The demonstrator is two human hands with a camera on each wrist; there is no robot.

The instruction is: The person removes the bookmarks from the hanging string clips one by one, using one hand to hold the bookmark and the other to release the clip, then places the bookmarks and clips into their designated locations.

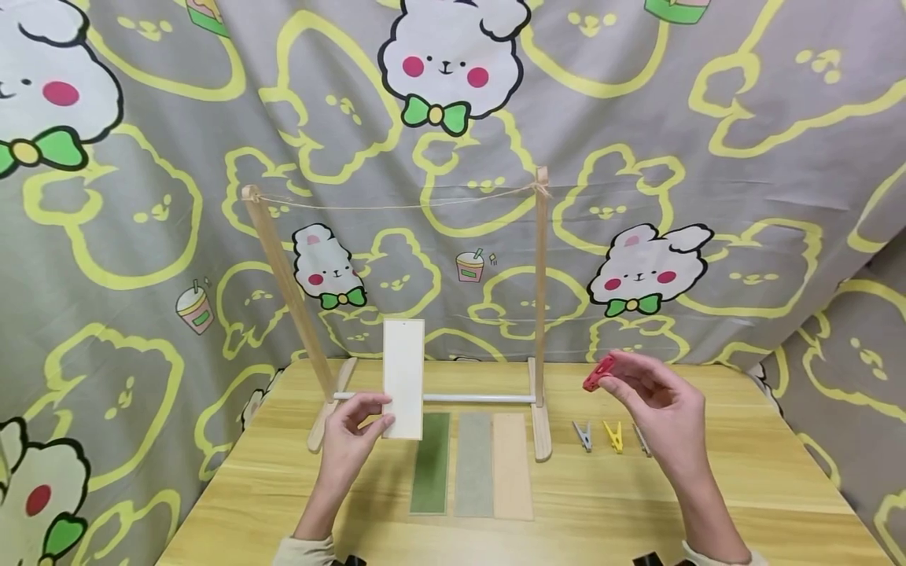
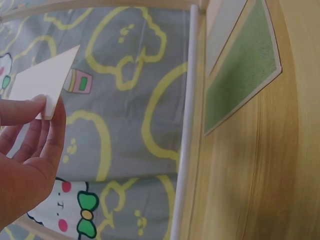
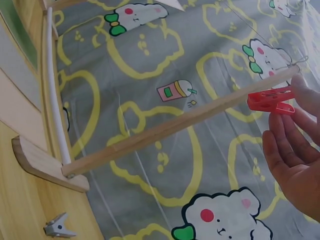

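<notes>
My left hand [image 1: 354,432] pinches the lower left edge of a white rectangular card [image 1: 403,377] between thumb and fingers, holding it upright above the table. In the left wrist view the card [image 2: 45,80] is seen at a slant, its lower end between thumb and fingers. Off to the right, my right hand [image 1: 661,405] pinches a red clothespin [image 1: 599,373] in the air. The right wrist view shows that clothespin [image 3: 270,101] between the thumb and fingertips. A string [image 1: 396,207] sags between the tops of two wooden posts.
Green [image 1: 430,472], grey [image 1: 474,464] and peach [image 1: 513,468] cards lie side by side on the wooden table [image 1: 587,511]. Grey [image 1: 583,436] and yellow [image 1: 613,437] clothespins lie at right, another partly behind the right hand. The frame has a right post [image 1: 541,299] and white bar [image 1: 474,398].
</notes>
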